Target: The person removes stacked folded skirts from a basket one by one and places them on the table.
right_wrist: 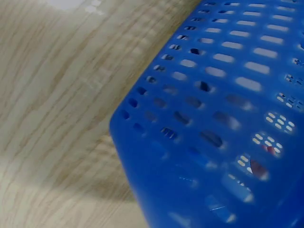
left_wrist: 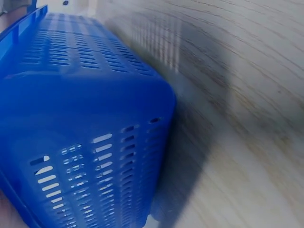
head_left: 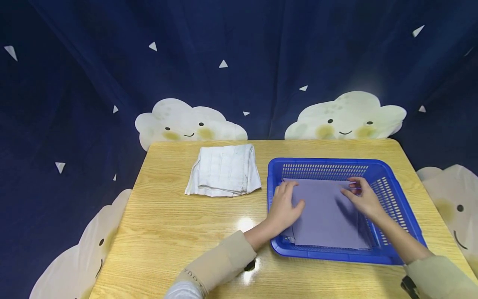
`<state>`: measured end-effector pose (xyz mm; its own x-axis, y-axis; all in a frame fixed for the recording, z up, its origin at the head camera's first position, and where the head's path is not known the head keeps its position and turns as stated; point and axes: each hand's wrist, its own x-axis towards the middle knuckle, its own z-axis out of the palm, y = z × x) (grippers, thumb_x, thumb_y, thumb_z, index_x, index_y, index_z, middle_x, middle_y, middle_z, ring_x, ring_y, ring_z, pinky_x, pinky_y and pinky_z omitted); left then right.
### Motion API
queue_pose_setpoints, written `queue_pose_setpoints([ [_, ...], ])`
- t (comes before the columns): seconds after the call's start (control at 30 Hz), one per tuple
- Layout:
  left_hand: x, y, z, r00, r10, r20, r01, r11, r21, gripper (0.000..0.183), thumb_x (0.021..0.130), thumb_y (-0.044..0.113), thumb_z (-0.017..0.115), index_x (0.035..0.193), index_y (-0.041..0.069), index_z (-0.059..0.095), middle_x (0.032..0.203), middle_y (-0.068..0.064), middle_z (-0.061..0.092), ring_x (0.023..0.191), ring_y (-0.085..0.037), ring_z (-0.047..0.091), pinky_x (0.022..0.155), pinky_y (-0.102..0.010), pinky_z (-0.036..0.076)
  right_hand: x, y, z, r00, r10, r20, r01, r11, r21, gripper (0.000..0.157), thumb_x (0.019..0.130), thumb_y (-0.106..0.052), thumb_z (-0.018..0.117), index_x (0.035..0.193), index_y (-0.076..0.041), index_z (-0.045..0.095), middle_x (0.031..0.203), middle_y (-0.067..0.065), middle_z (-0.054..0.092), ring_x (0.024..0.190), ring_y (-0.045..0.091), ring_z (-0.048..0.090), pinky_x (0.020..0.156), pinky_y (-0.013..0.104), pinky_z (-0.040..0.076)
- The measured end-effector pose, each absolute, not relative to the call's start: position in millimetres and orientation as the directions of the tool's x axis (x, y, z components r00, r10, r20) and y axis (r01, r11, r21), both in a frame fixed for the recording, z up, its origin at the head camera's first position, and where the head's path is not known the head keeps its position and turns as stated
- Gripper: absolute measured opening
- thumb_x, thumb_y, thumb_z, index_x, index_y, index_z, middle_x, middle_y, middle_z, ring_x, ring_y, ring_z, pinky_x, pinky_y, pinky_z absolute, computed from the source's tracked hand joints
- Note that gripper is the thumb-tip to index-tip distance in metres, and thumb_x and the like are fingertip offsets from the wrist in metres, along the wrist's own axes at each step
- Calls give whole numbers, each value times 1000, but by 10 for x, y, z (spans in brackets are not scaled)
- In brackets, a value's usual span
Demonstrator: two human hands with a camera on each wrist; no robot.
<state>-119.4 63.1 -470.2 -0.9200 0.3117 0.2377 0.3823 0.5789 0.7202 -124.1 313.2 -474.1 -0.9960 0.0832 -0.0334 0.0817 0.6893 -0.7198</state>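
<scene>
A blue plastic basket (head_left: 403, 216) with slotted walls stands on the right of the table. Inside it lies a flat lavender-grey rectangular sheet (head_left: 325, 216), with darker layers showing along its right and lower left edges. My left hand (head_left: 284, 209) reaches over the basket's left rim, fingers spread and bent lightly at the sheet's left edge. Over the sheet's far right corner is my right hand (head_left: 367, 202), its fingers loosely bent and a shadow cast on the sheet beside it. Both wrist views show the basket's outer walls (left_wrist: 95, 104), and neither shows what the fingers touch.
A folded white cloth (head_left: 224, 168) lies on the wooden table (head_left: 168, 232), left of the basket near the back edge. Behind the table hangs a dark blue curtain (head_left: 254, 50) printed with clouds and small white triangles.
</scene>
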Motion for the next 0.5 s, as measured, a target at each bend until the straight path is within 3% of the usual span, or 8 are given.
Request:
queue_pose_setpoints([
  [0.17, -1195, 686, -4702, -949, 278, 152, 288, 556, 780, 46, 77, 18, 60, 121, 11, 50, 120, -6, 50, 108, -22, 45, 92, -29, 38, -1220, 3216, -4811, -994, 88, -62, 106, 693, -713, 53, 87, -18, 57, 124, 11, 34, 110, 33, 44, 95, 43, 47, 73, 40, 42],
  [0.37, -1186, 768, -4734, -968, 239, 80, 199, 529, 825, 47, 75, 17, 61, 121, 11, 50, 120, -5, 51, 109, -21, 44, 92, -31, 38, -1194, 3309, -4887, -991, 109, -81, 134, 690, -711, 56, 85, -15, 60, 124, 13, 32, 110, 33, 43, 95, 44, 46, 71, 38, 43],
  [0.5, -1176, 811, -4752, -976, 211, 49, 154, 521, 840, 49, 74, 18, 62, 121, 11, 49, 117, -6, 51, 107, -21, 44, 89, -31, 38, -1166, 3343, -4916, -988, 116, -97, 151, 699, -699, 58, 84, -15, 60, 124, 15, 31, 109, 34, 42, 95, 46, 46, 73, 45, 43],
])
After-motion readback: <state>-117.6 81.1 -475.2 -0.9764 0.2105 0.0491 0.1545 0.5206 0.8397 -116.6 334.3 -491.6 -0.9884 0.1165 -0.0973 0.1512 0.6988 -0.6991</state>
